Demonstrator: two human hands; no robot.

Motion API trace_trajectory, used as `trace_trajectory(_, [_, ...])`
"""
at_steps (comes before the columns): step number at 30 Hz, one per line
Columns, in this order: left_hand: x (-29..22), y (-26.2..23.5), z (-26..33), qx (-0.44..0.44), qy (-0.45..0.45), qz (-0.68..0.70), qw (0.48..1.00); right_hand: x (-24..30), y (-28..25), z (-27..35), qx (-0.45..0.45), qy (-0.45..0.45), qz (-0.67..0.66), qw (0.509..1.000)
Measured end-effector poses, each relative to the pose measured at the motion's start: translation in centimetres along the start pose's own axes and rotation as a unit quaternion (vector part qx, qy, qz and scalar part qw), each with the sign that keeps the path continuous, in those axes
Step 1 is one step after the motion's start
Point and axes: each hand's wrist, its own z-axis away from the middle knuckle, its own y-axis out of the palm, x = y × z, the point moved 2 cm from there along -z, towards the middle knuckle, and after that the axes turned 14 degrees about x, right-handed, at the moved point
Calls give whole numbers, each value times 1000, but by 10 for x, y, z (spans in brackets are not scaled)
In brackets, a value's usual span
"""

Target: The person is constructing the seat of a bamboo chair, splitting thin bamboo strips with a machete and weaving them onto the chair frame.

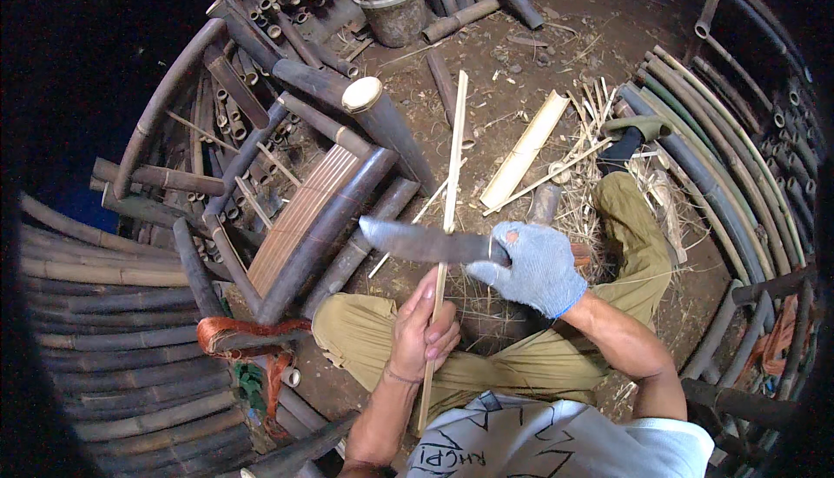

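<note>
My bare left hand [424,326] is wrapped round a long, pale bamboo strip [455,143], which stands nearly upright in the view and runs from my lap out past my knees. In my right hand [530,268], covered by a light blue knitted glove, is the handle of a machete [417,242]. Its broad blade, slightly blurred, points left and crosses the strip just above my left fingers. The glove has a small hole near the thumb. Whether the edge bites into the strip, I cannot tell.
A dark bamboo chair frame [326,209] with a slatted seat stands at left. Beyond my right knee lie a split bamboo piece [526,152] and scattered shavings. Bamboo poles [730,165] are stacked at right, others [130,339] at left. A bucket [395,13] of scraps stands at the back.
</note>
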Motion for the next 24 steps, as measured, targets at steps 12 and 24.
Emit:
trace_trajectory(12, [18,-21,91,12,-132,-20,991,-136,-65,-41,-157,183,1,970])
trace_trajectory(24, [0,-3,-10,-109,-16,-375,920,5,7,11,22,-22,-13,999])
